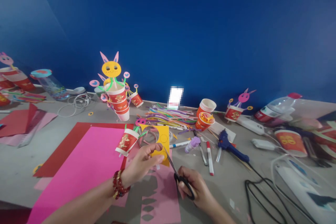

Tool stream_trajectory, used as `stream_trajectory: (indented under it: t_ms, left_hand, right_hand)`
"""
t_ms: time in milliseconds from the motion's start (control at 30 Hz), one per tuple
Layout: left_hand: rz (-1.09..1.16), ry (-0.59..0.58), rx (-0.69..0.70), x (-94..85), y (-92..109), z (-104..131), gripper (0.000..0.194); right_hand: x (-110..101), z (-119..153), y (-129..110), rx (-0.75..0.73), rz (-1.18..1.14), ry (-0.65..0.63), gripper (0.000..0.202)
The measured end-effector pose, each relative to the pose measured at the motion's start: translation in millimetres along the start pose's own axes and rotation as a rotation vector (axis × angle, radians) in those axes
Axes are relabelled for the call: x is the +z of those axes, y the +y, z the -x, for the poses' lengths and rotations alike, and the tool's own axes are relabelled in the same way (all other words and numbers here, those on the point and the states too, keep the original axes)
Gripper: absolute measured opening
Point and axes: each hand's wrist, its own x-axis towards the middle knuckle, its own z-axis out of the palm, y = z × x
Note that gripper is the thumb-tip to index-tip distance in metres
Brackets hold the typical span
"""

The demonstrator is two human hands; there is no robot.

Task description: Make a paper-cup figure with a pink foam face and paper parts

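My left hand [141, 164], with a red bead bracelet at the wrist, pinches the near part of a yellow paper sheet [165, 131] between thumb and fingers. Small circles are drawn on the sheet, and a large rounded piece is cut out of its left side. Black-handled scissors [172, 165] are in my right hand [195, 185], their blades pointing up and left at the yellow paper's lower part. Under both hands lies a pale pink sheet [165, 196] with leaf-shaped cut-outs. Left of my left hand, a decorated red paper cup [127, 142] stands tilted on the coloured sheets.
A bright pink sheet [86, 161] covers the left front. Behind are pipe cleaners [170, 116] and stacked cup figures [118, 96]. To the right lie a glue stick [192, 145], a red marker [210, 159], a blue glue gun [232, 147] and its looping black cord.
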Motion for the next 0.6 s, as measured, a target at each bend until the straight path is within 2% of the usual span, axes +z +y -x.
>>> stream_trajectory:
  t_ms: [433, 600]
  left_hand:
    - [0.072, -0.007, -0.066, -2.4, -0.2, -1.6, 0.032]
    - [0.073, -0.002, -0.04, -3.7, 0.0, -1.7, 0.032]
  right_hand:
    - [0.1, 0.6, -0.5, 0.006, 0.018, -0.008, 0.053]
    - [-0.5, 0.3, 1.7, 0.019, -0.011, -0.012, 0.053]
